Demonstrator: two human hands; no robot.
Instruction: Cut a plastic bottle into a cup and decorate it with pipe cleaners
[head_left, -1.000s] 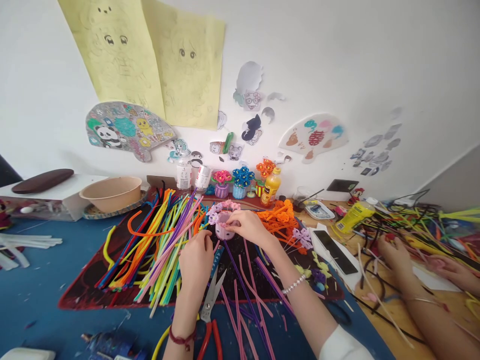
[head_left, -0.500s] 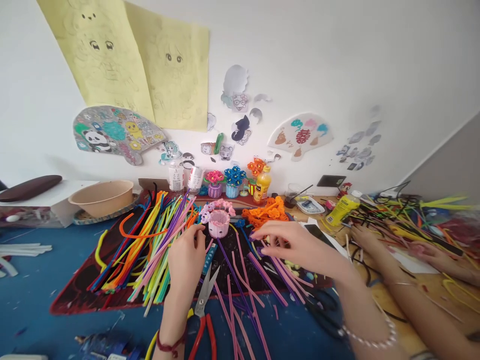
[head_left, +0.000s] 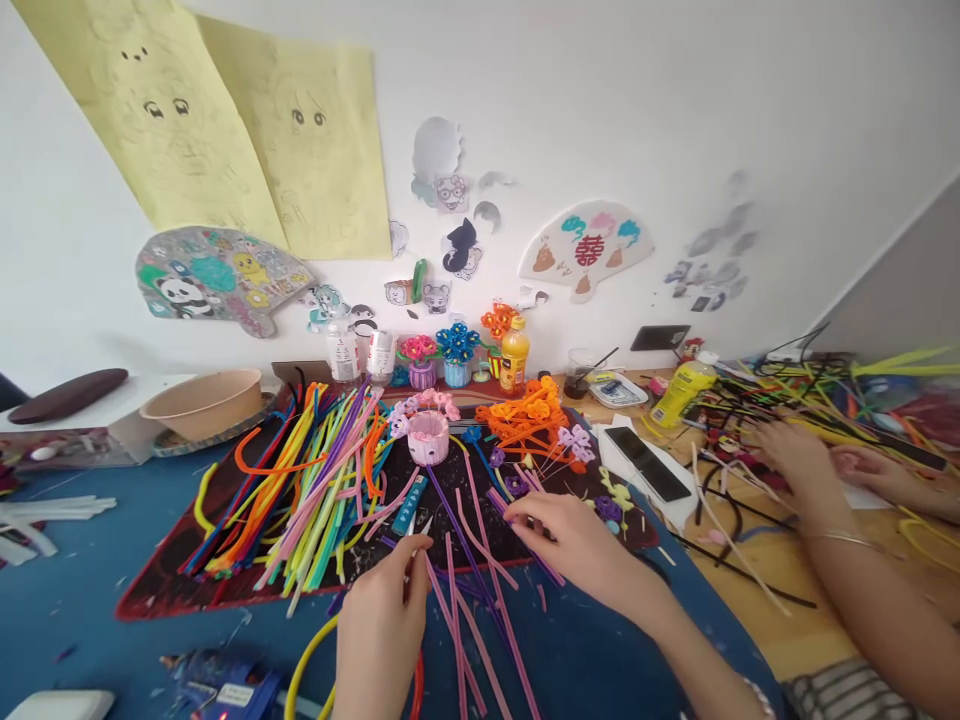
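On the white fan-shaped board [head_left: 564, 250], upper right of centre, you can read the red double-happiness character 囍 [head_left: 590, 250]; the white print on the flat teal strip [head_left: 409, 503] is too small. Your pale-pink ribbed pot [head_left: 428, 452] stands mid-frame, clear of both hands, which were up at it a second ago. Your left hand [head_left: 386, 605] has dropped to lower centre over the red-handled scissors [head_left: 418, 685], fingers curled; your right hand [head_left: 574, 540], half-open, meets the pink-and-purple fuzzy stems [head_left: 546, 567]. I can't tell if either grips.

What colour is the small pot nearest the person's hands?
The pot is pale pink, shown best in the head view.
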